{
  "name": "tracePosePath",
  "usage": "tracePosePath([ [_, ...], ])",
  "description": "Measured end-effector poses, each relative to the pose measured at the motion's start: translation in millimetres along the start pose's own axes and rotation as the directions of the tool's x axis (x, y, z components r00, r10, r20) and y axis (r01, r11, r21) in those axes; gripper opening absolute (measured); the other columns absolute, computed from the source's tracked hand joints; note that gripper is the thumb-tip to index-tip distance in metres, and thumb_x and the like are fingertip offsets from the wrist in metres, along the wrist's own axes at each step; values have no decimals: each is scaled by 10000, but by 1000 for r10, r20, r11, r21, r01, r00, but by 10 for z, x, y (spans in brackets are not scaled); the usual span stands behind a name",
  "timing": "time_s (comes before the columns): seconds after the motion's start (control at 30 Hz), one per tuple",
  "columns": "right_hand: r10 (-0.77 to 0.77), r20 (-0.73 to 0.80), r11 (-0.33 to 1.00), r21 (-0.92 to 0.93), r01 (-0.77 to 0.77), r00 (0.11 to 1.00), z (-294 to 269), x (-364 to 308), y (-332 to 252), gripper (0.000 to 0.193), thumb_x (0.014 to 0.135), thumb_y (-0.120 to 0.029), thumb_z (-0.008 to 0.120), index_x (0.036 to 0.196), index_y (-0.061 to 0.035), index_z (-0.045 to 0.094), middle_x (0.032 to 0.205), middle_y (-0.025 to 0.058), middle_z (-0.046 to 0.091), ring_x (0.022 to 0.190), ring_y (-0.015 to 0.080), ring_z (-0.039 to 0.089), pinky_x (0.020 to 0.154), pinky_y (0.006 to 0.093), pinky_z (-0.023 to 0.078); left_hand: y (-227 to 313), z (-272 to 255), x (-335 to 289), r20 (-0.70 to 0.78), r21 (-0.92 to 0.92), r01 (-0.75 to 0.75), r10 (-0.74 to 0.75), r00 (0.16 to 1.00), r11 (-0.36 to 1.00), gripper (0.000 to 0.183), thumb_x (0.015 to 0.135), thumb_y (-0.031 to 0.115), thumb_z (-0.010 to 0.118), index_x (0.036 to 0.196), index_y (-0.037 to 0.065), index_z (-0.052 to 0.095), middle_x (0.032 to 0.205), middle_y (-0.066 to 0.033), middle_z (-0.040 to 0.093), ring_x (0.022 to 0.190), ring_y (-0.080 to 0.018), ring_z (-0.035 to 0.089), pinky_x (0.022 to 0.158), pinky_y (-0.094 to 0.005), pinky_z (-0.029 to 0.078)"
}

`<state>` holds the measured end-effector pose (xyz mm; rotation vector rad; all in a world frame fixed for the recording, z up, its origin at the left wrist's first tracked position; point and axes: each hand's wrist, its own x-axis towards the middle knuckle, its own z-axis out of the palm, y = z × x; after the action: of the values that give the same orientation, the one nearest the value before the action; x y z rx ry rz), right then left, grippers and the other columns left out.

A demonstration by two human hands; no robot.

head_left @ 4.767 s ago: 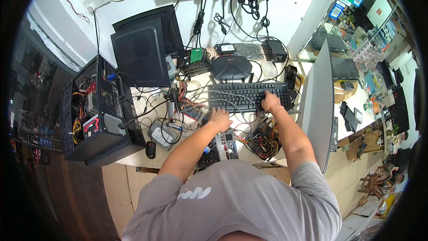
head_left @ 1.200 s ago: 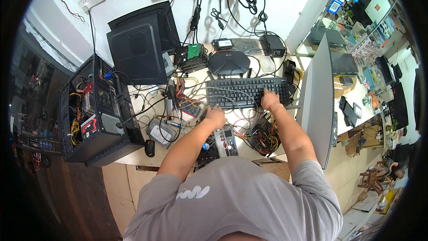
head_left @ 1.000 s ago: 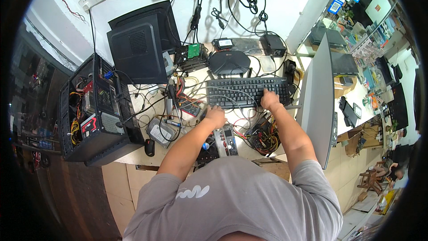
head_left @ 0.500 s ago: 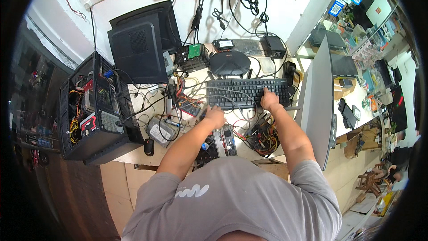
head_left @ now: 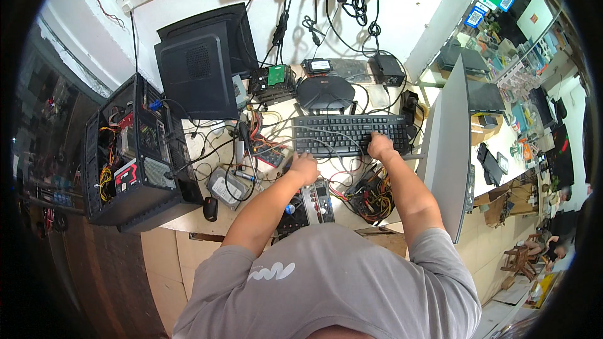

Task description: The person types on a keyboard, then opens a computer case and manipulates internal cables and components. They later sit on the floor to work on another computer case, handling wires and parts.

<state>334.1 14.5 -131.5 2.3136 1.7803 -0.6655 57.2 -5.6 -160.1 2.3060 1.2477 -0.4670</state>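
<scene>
A black keyboard (head_left: 348,135) lies in the middle of the cluttered bench. My right hand (head_left: 380,146) rests on its lower right keys with the fingers spread and nothing held. My left hand (head_left: 304,168) is curled just below the keyboard's front left corner, over loose cables; whether it grips anything is hidden. A motherboard with a silver port panel (head_left: 317,201) lies right under my left wrist.
An open black computer case (head_left: 132,157) stands at the left, with two black monitors (head_left: 201,69) leaning on the wall behind. A hard drive (head_left: 223,185), a mouse (head_left: 210,208), a round black router (head_left: 325,93) and tangled cables lie around. A grey panel (head_left: 446,144) stands upright at the right.
Both hands stay at the keyboard's front edge. Only the view shifts slightly.
</scene>
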Motion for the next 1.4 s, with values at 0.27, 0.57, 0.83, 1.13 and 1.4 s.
tracePosePath([
  [0.27,12,-37,1000,20,-12,999,-23,-12,-17,403,838,-163,519,1224,-47,521,1230,226,581,1179,362,532,1007,462,398,10,-19,-13,17,-13,6,-5,1000,1000,511,903,364,533,1288,28,535,1440,-170,400,1371,-330,305,1131,-563,159],
  [0.57,43,-21,999,25,-42,999,-18,-22,-10,403,843,-150,485,1227,-32,523,1185,235,606,1155,371,554,1018,457,390,41,-87,-59,17,4,5,-5,1000,1000,523,909,363,529,1303,19,514,1440,-169,396,1356,-326,324,1137,-549,154],
  [0.83,31,1,999,29,-31,1000,31,-3,36,477,843,-146,482,1304,-27,463,1218,254,585,1172,393,540,1038,492,363,44,-57,-47,6,13,7,-7,1000,1000,517,910,364,527,1295,19,518,1428,-156,411,1357,-322,322,1132,-554,168],
  [1.13,38,-22,999,21,-38,999,-41,-36,-4,497,841,-136,502,1327,-44,455,1296,224,540,1245,352,483,1061,488,334,36,-49,-42,6,11,10,-10,1000,1000,508,905,353,542,1295,29,520,1423,-158,414,1366,-322,314,1129,-561,170],
  [1.4,28,51,1000,8,-29,998,-55,-11,38,489,846,-139,483,1333,-86,480,1319,177,536,1242,348,479,1055,492,343,40,-61,-31,36,12,8,-9,999,1000,513,914,359,526,1305,26,512,1435,-166,400,1367,-329,309,1128,-567,164],
])
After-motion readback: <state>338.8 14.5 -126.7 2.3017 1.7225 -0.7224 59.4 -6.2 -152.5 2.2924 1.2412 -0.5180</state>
